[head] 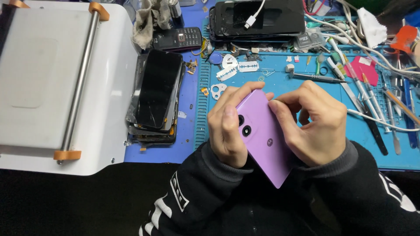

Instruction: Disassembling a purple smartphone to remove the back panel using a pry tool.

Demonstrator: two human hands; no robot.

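Note:
I hold a purple smartphone [265,140] back side up, tilted, above the near edge of the blue work mat [280,85]. My left hand [227,126] grips its left edge beside the two round camera lenses, thumb lying near them. My right hand [313,124] clasps the right edge, with thumb and fingertips pressing at the phone's upper corner. Both wrists are in black sleeves with white print.
A white machine [57,83] with a metal roller bar fills the left. A stack of cracked black phone screens [156,94] lies beside it. Farther back are a black keypad phone [177,38], a dark phone with a white cable [258,17], razor blades [238,67], and tweezers and tools [376,100] at right.

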